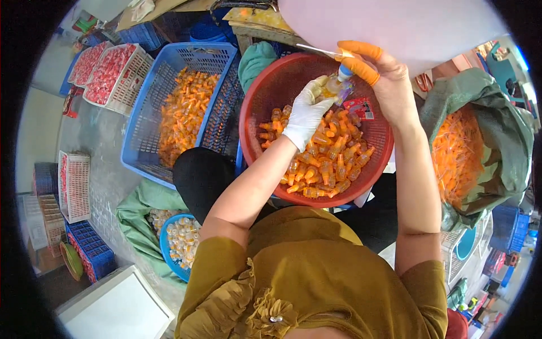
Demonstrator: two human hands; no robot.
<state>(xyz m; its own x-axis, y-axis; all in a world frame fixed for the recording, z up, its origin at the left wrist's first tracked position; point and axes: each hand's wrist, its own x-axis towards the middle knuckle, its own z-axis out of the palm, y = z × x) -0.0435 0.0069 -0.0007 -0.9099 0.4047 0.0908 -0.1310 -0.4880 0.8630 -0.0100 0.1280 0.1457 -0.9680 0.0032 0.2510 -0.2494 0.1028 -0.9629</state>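
My left hand (308, 116), in a white glove, is closed round a small clear bottle (334, 86) over a red basin (386, 148). A blue-and-white top (345, 72) shows at the bottle's upper end. My right hand (379, 70) wears orange finger covers and pinches a thin white stick (319, 50) just above the bottle. The stick points left; its held end is hidden by the fingers. Below my hands, the basin holds a heap of small clear bottles with orange tops (327, 161). A red packet (359, 107) lies against the basin's inner wall.
A blue crate (141, 127) of orange-topped pieces stands left of the basin. At the right is a green sack (514, 135) of orange pieces with thin stems. A blue bowl (164, 243) of whitish pieces sits lower left. White crates (121, 85) with red pieces stand far left.
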